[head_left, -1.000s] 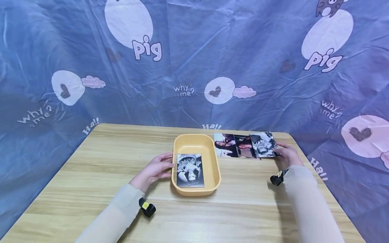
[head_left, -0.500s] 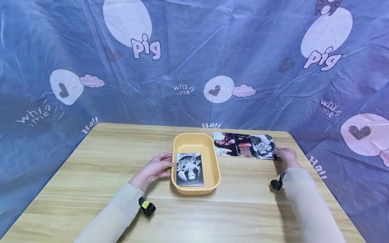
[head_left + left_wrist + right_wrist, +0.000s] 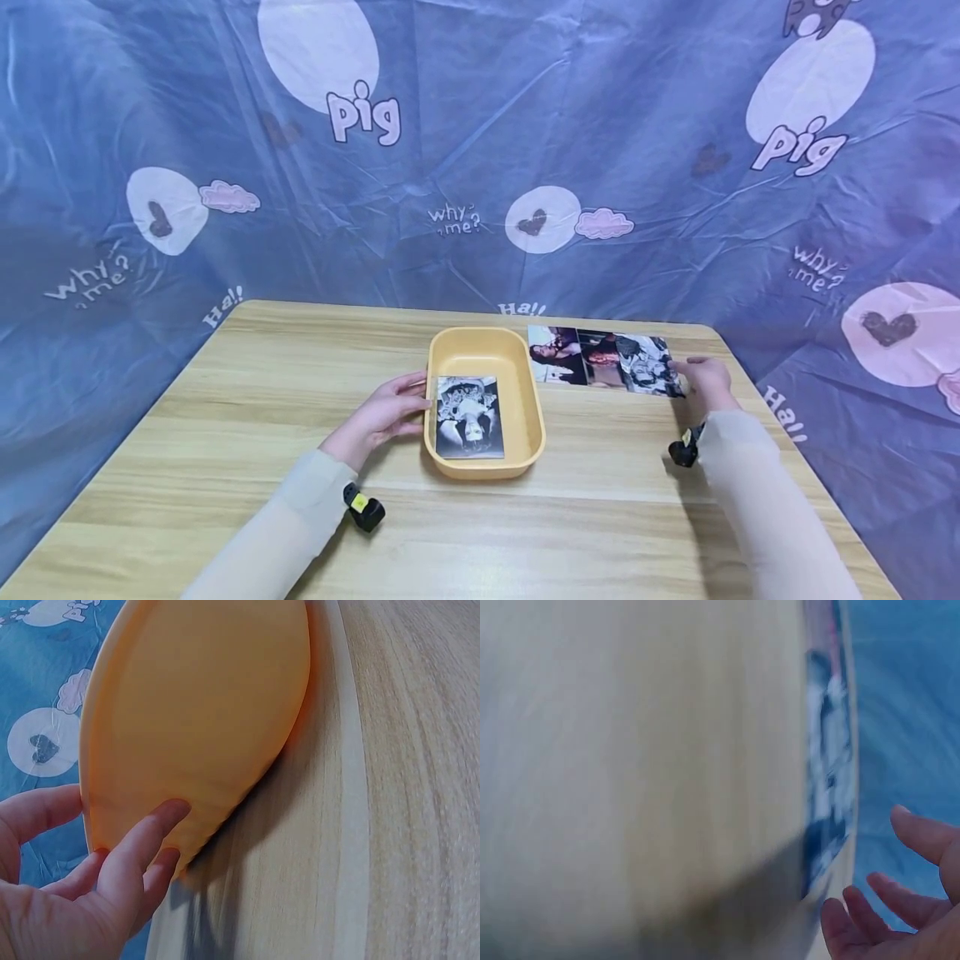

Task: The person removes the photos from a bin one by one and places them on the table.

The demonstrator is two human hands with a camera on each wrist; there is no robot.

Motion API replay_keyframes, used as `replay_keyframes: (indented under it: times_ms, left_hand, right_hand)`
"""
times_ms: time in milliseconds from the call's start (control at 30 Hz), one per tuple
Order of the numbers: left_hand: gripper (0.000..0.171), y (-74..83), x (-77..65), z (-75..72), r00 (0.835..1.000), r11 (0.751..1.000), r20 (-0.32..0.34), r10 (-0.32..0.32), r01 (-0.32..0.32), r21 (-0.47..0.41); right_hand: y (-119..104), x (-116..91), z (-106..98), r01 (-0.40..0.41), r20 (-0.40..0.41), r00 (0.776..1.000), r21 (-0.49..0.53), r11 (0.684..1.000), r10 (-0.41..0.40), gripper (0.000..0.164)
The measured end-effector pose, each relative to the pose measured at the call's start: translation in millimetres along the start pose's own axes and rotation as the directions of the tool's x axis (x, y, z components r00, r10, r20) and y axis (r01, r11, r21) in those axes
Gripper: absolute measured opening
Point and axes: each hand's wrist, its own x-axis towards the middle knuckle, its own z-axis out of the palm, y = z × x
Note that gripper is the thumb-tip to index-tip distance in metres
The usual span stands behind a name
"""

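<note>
A yellow tray stands on the table, and a black-and-white photo lies in its left part. My left hand touches the tray's left side; in the left wrist view its extended fingers rest against the outer wall and rim. At the back right, three photos lie in a row: a colour photo, a darker photo and a black-and-white photo. Beside the right edge of that last photo is my right hand. The right wrist view shows its fingers spread and holding nothing.
The wooden table ends at a blue printed curtain behind it. A black wrist camera sits on the left wrist and another black camera on the right.
The rightmost photo has come down and shifted slightly, now lying in line with the two others. My right hand has let go of it. The left hand and tray have stayed put.
</note>
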Motion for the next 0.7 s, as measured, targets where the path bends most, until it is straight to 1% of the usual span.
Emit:
replay_keyframes:
  times_ms: [33, 67, 167, 300, 400, 500, 633, 700]
  left_hand:
    - [0.069, 0.2, 0.2, 0.0, 1.0, 1.0, 0.002, 0.001, -0.001, -0.001]
    - [0.069, 0.4, 0.2, 0.0, 1.0, 1.0, 0.002, 0.0, 0.0, -0.002]
    - [0.069, 0.4, 0.2, 0.4, 1.0, 1.0, -0.004, -0.004, 0.004, -0.001]
    - [0.069, 0.4, -0.5, 1.2, 1.0, 1.0, -0.011, -0.006, 0.006, 0.001]
    - [0.069, 0.3, -0.7, 1.4, 1.0, 1.0, -0.013, -0.007, 0.007, -0.002]
    - [0.069, 0.0, -0.5, 1.4, 1.0, 1.0, -0.014, -0.007, 0.007, -0.004]
    - [0.069, -0.1, -0.6, 1.6, 1.0, 1.0, -0.015, -0.006, 0.006, -0.002]
    - [0.068, 0.2, -0.5, 1.8, 1.0, 1.0, -0.013, -0.005, 0.005, -0.001]
  right_hand:
    - [-2.8, -0.2, 0.2, -0.001, 0.011, 1.0, 0.032, 1.0, 0.0, 0.066]
    - [-6.2, -0.8, 0.7, -0.005, 0.033, 0.999, 0.087, 0.996, 0.002, 0.068]
    - [-19.2, -5.9, 3.4, 0.004, 0.089, 0.996, 0.177, 0.984, -0.02, 0.072]
    - [-42.1, -16.3, 9.3, 0.002, 0.189, 0.98, 0.267, 0.964, -0.054, 0.075]
    - [-60.0, -26.8, 16.8, -0.016, 0.265, 0.96, 0.369, 0.929, -0.089, 0.076]
    - [-75.2, -38.8, 28.1, -0.014, 0.317, 0.936, 0.474, 0.881, -0.155, 0.075]
    - [-92.3, -55.6, 47.9, 0.012, 0.355, 0.9, 0.557, 0.83, -0.251, 0.072]
    - [-99.6, -64.6, 58.4, 0.03, 0.361, 0.889, 0.568, 0.823, -0.282, 0.069]
